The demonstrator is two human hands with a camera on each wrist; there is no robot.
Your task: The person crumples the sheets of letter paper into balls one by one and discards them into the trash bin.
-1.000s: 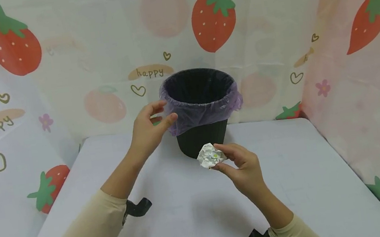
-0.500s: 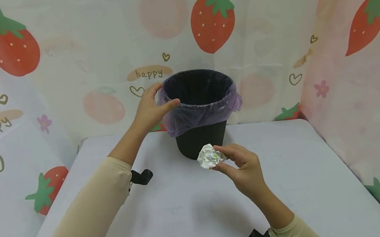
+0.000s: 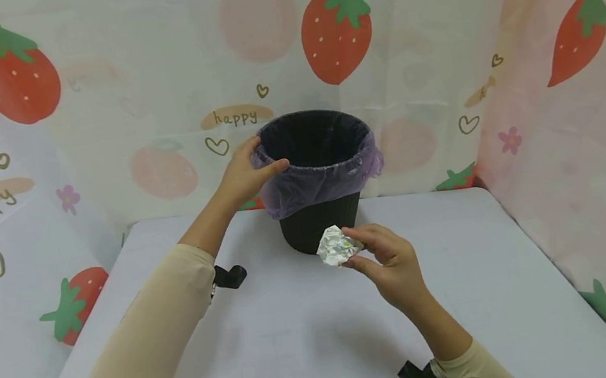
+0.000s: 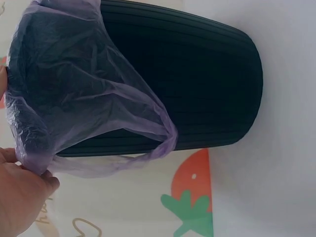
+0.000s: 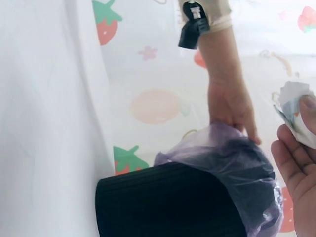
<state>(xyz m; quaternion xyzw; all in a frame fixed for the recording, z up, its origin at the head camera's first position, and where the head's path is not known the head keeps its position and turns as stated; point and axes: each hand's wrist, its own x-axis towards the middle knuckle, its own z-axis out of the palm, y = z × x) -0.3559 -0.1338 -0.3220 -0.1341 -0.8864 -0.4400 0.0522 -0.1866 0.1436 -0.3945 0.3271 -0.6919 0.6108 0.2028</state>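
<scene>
A black trash bin (image 3: 320,222) stands upright at the back of the table, lined with a translucent purple garbage bag (image 3: 311,188) folded down over its rim. At the bin's left side my left hand (image 3: 242,173) grips the bagged rim, thumb toward the front and fingers farther back. Some bunched bag (image 4: 37,160) shows between those fingers in the left wrist view. My right hand (image 3: 392,264) pinches a crumpled ball of silver foil (image 3: 335,246) between thumb and fingers, in front of the bin's base and above the table. The right wrist view shows the foil's pale, printed side.
The white table (image 3: 280,354) reaches back to a strawberry-print curtain (image 3: 164,73) that hangs close behind the bin and along both sides. Black wrist mounts (image 3: 419,376) stick out beneath both forearms.
My left hand has moved up and right from beside the bin and taken hold of its rim. The right hand stays nearly in place with the foil, turning it slightly.
</scene>
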